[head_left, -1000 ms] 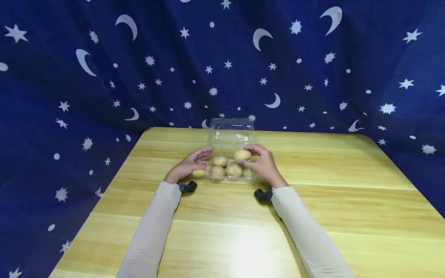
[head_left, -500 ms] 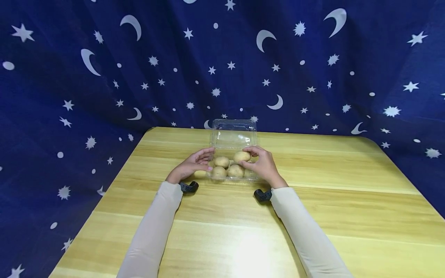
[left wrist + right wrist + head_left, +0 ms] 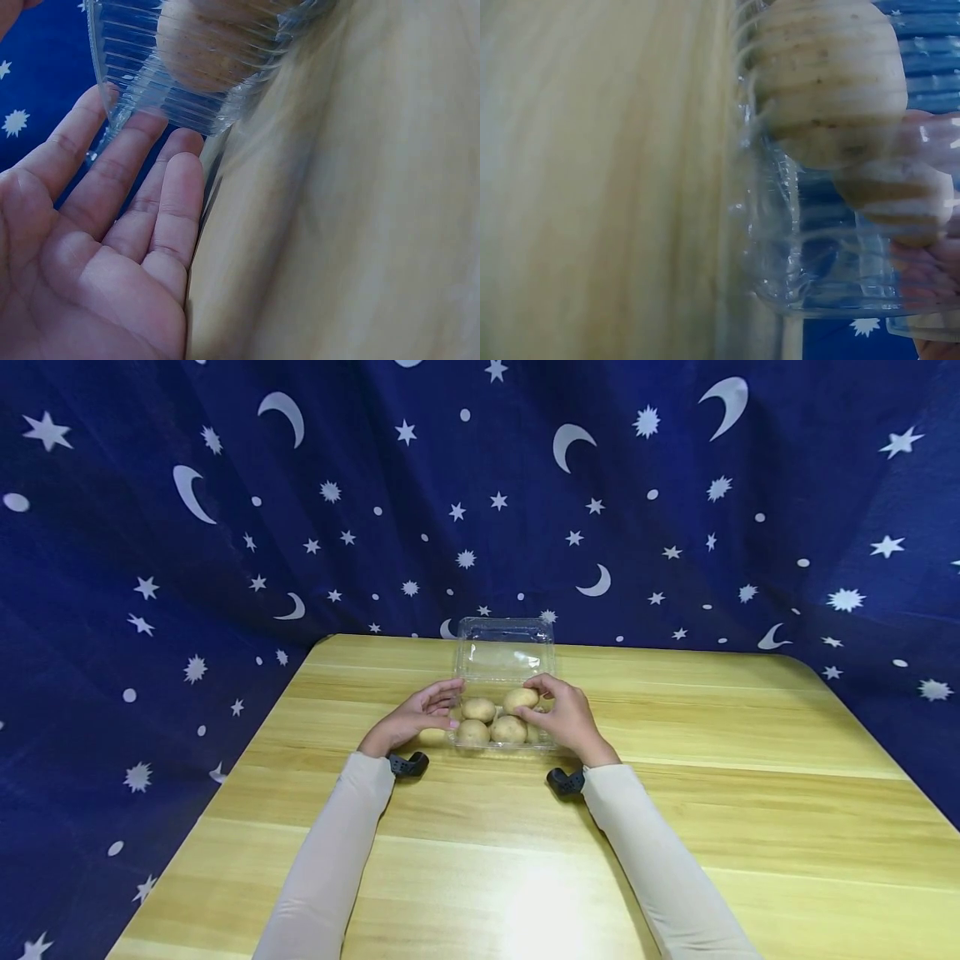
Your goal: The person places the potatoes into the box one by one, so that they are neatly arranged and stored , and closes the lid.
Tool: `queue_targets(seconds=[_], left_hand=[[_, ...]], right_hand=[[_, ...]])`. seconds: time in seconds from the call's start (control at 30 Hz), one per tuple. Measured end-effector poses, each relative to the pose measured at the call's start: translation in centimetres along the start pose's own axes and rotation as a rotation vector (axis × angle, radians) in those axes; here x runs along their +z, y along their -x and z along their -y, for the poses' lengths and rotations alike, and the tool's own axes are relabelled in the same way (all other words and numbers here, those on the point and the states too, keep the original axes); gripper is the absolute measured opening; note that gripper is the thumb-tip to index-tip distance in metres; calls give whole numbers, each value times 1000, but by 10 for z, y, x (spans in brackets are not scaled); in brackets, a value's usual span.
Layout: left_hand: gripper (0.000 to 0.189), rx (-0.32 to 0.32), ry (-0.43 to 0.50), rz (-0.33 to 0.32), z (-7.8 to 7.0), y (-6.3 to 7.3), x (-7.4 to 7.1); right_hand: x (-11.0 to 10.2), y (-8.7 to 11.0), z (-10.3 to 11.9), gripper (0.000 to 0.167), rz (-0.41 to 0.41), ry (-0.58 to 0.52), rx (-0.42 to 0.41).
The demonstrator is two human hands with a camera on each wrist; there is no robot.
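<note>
A clear plastic clamshell box (image 3: 487,746) stands with its lid (image 3: 506,643) raised at the back. Two potatoes sit at its left, a rear one (image 3: 477,709) and a front one (image 3: 472,732), with another potato (image 3: 508,730) at front middle. My right hand (image 3: 568,717) holds a potato (image 3: 520,699) between thumb and fingers at the box's rear right. Through the ribbed wall, the right wrist view shows this held potato (image 3: 900,199). My left hand (image 3: 412,714) has its fingers extended against the box's left side; the left wrist view shows the fingertips (image 3: 182,169) at the wall.
The box rests on a wooden table (image 3: 450,852), towards its far edge. A dark blue curtain (image 3: 420,460) with stars and moons hangs behind and at the left. Black devices (image 3: 408,765) are strapped to both wrists.
The right hand has lowered its potato slightly and shifted it a little left, closer to the others. The left hand stays at the box's side. The head view has shifted slightly.
</note>
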State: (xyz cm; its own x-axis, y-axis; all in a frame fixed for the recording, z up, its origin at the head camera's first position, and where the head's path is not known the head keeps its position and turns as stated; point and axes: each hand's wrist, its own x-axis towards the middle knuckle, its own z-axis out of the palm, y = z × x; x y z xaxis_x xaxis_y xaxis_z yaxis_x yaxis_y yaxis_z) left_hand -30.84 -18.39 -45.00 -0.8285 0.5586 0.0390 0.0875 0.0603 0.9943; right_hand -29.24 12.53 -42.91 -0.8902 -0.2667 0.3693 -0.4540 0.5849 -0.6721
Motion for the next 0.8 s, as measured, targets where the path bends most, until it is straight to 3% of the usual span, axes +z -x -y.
queue_targets(seconds=[0.37,0.8], left_hand=[[85,-7,-10,-2,4,-2,-2],[85,-6,-14,-4,2,-1,-2]], right_hand=[[-1,-1,0,40,59,28,-16],[0,-1,-2,34,73,37,-54]])
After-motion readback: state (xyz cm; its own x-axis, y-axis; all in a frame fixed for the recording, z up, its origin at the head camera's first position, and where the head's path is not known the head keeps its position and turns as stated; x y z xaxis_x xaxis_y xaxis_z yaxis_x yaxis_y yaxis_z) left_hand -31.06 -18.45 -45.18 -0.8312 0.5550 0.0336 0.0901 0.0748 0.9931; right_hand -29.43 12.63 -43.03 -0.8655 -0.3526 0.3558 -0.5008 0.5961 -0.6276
